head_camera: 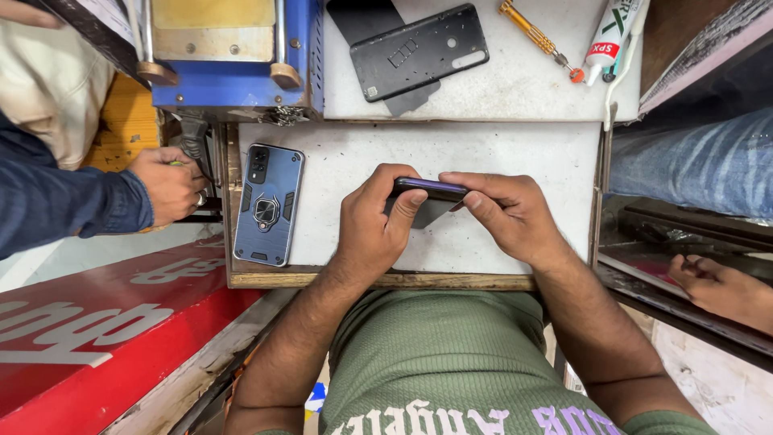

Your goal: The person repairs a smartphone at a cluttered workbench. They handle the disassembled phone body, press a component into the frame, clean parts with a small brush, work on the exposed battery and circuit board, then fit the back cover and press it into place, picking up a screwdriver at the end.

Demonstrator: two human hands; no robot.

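**Both hands grip a phone on edge over the white work board**

The person holds a dark purple phone [428, 190] on its edge, just above the white work board [499, 153], near the board's middle. The left hand [372, 224] wraps the phone's left end, thumb pressed against the near face and fingers curled over the top edge. The right hand [506, 211] pinches the right end, fingers closed along the top edge and thumb beneath. Both grips are closed firmly on the phone; neither hand is free.

To the left on the same board lies a blue armoured phone case [268, 205] with a ring stand, flat and well apart from the hands. On the far board rest a black back cover [419, 51], a yellow-handled screwdriver [533, 34] and a white glue tube [613, 32]. A blue machine [233, 56] stands at the far left. Another person's hand [167, 184], in a denim sleeve, rests beside it.

The step appears to be working the phone's edge or seam with the fingertips. Any following move would call for steady, even pressure along the edge so the body does not twist or slip from the grip.
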